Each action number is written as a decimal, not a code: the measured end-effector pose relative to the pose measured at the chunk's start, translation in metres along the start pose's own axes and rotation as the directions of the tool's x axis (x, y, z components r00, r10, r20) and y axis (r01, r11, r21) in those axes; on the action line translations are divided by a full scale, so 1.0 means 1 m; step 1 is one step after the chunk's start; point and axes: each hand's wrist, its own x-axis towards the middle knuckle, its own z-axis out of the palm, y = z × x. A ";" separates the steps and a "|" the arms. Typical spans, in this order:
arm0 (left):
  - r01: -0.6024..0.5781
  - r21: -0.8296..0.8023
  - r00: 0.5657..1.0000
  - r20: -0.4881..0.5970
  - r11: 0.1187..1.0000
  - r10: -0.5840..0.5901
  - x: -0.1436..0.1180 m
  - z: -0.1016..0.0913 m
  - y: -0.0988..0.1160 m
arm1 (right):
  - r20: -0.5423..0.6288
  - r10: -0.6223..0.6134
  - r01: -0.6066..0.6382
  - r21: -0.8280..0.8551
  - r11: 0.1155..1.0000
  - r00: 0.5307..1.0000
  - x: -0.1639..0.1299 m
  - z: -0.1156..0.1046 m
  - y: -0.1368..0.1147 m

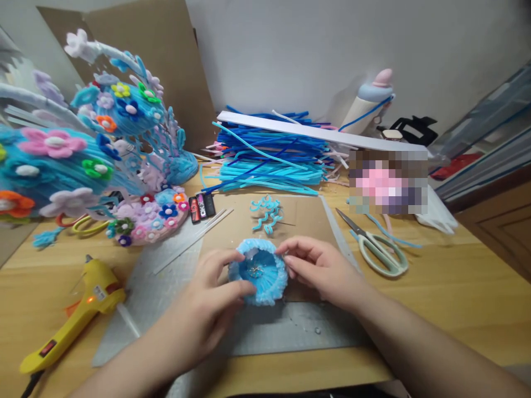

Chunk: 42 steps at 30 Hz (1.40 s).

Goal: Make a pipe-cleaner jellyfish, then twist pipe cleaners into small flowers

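Forearms, two, bare, entering from the near edge and meeting at a blue fuzzy cup [258, 272], the reference item for this entry.

Left hand [207, 307]: grasping the cup's near-left rim, thumb along the lower edge, fingers curled on the outer wall.
Right hand [317, 268]: pinching the cup's right rim between fingertips.

Blue fuzzy cup: small round bowl of wound light-blue chenille stems, opening turned toward the camera, paler frilled rim, small silvery piece at the inner centre. Held just above a brown cardboard sheet [307, 218] that lies on a grey cutting mat [149, 293].

Writing: none legible. The glue gun carries a small pale label and a red patch, both too small to read.

Left of the cup: yellow glue gun [78, 315] lying on the wooden table [456, 287], nozzle toward the mat.
Far left of the cup: tall blue chenille ornaments [83, 143] studded with many-coloured flowers.
Behind the cup: loose curled blue stem pieces [265, 213]; beyond them a stack of blue chenille stems [269, 157] under a white strip.
Right of the cup: scissors [375, 246] with pale green handles, closed, flat on the table.

Room: plain white wall behind the table; brown cardboard panel leaning at the back left.
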 end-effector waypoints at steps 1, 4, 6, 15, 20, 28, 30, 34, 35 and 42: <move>0.019 -0.027 1.000 0.023 0.999 -0.019 0.000 -0.003 0.002 | 0.014 -0.029 0.030 -0.060 0.998 0.999 -0.001 -0.001 -0.001; 0.076 -0.044 0.996 0.053 0.996 -0.074 -0.001 -0.007 0.005 | 0.050 -0.125 0.133 -0.229 0.964 0.991 -0.004 -0.001 -0.001; 0.097 0.008 0.995 0.028 0.995 -0.098 0.000 -0.006 0.004 | 0.065 -0.151 0.164 -0.287 0.944 0.986 -0.005 0.001 0.001; 0.042 0.353 0.999 -0.023 0.935 -0.036 0.008 0.004 -0.004 | 0.070 -0.158 0.172 -0.328 0.929 0.985 -0.004 0.005 0.005; 0.047 0.355 0.999 -0.015 0.933 -0.045 0.006 0.005 -0.004 | 0.074 -0.156 0.172 -0.340 0.925 0.985 -0.006 0.004 0.004; 0.076 0.358 0.997 0.003 0.931 -0.083 0.007 0.006 -0.004 | 0.080 -0.153 0.171 -0.325 0.930 0.985 -0.005 0.005 0.002; 0.081 0.349 0.996 0.007 0.934 -0.089 0.008 0.006 -0.003 | 0.079 -0.149 0.167 -0.327 0.930 0.986 -0.005 0.006 0.002; 0.098 0.327 0.994 0.013 0.940 -0.109 0.009 0.004 -0.001 | 0.080 -0.148 0.166 -0.325 0.931 0.986 -0.006 0.006 0.002; 0.104 0.320 0.993 0.016 0.942 -0.115 0.009 0.004 -0.001 | 0.082 -0.150 0.168 -0.327 0.930 0.985 -0.005 0.006 0.002; 0.122 0.206 0.991 0.026 0.971 -0.130 0.009 0.005 0.000 | 0.077 -0.142 0.159 -0.306 0.938 0.987 -0.004 0.006 0.003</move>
